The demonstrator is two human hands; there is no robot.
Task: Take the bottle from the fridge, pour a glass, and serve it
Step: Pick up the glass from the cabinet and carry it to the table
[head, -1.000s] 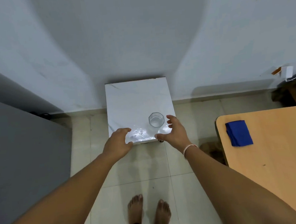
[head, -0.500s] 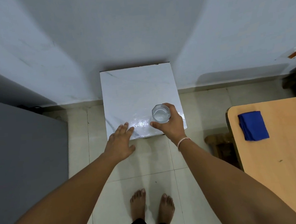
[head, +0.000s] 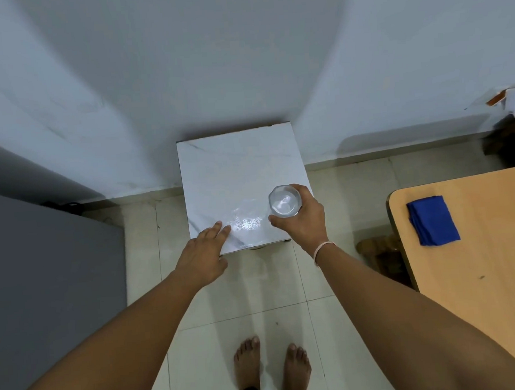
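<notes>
A clear faceted glass [head: 283,201] holding clear liquid is at the right front part of a small white marble-topped stand [head: 234,178]. My right hand [head: 304,219] is wrapped around the glass from the right and front. Whether the glass rests on the top or is just above it, I cannot tell. My left hand [head: 204,252] lies flat with fingers apart at the stand's front left corner, holding nothing. No bottle is in view.
A grey surface [head: 43,268] fills the left side. A wooden table [head: 480,256] with a folded blue cloth [head: 432,220] stands at the right, a wooden stool [head: 380,253] beside it. White walls close the corner behind the stand. My bare feet stand on the tiled floor [head: 256,300].
My right hand has closed around the glass, which stood free a second ago. My left hand has slid back to the stand's front left corner. The view has shifted a little.
</notes>
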